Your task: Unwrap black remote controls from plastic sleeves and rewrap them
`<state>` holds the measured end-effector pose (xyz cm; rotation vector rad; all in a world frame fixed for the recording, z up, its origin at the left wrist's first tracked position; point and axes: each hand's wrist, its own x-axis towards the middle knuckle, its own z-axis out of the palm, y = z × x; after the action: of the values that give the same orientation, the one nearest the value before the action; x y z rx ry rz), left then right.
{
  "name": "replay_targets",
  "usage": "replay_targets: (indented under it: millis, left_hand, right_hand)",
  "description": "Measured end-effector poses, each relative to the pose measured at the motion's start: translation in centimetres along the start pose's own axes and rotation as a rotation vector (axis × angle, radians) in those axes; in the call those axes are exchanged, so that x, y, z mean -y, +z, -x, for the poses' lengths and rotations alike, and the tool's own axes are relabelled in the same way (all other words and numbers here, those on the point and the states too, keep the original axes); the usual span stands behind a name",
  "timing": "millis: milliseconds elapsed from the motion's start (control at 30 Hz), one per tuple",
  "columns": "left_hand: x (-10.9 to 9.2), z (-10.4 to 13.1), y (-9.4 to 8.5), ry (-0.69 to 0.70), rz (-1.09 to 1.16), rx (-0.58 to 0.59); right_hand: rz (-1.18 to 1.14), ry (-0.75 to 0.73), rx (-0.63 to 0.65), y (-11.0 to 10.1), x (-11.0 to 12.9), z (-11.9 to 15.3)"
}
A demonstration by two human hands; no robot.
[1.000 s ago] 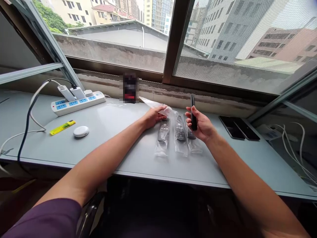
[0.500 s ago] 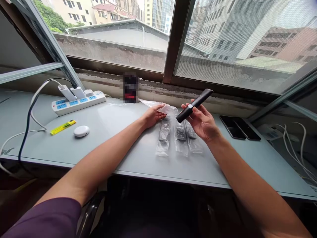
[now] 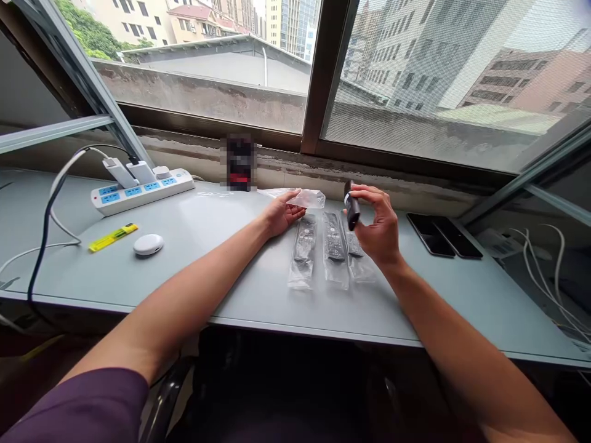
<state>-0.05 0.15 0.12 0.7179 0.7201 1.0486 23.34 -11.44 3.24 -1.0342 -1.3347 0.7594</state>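
My left hand (image 3: 279, 216) pinches a clear plastic bag (image 3: 310, 199), which stretches out above the table to both sides of the fingers. In my right hand (image 3: 381, 227) is a black remote control (image 3: 351, 208), seen nearly end-on, with a small white label on its side. Below and between the hands lie three remotes in clear sleeves: a left bagged remote (image 3: 305, 241), a middle bagged remote (image 3: 334, 239) and a right bagged remote (image 3: 355, 246). The right one is partly hidden by my right hand.
Two dark phones (image 3: 430, 235) lie at the right. On the left are a white power strip (image 3: 143, 193) with plugs and cables, a yellow strip-shaped item (image 3: 113, 237) and a white rounded case (image 3: 148, 245). A blurred-out dark object (image 3: 240, 163) stands by the window.
My right hand has turned the remote from a long diagonal side view to nearly end-on. My left hand stays in place with the bag, which now lies lower and flatter.
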Motion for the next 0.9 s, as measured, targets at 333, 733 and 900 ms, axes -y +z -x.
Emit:
replay_targets:
  millis: [333, 733, 900]
  left_hand:
    - [-0.4, 0.1, 0.2, -0.027, 0.148, -0.051]
    - [0.6, -0.3, 0.0, 0.129, -0.018, 0.06]
    - [0.0, 0.0, 0.2, 0.093, 0.056, 0.036]
  right_hand:
    - [0.567, -0.496, -0.035, -0.7, -1.8, -0.7]
    - [0.553, -0.33, 0.193, -0.6, -2.0, -0.1]
    - [0.565, -0.362, 0.179, -0.7, -1.9, -0.2]
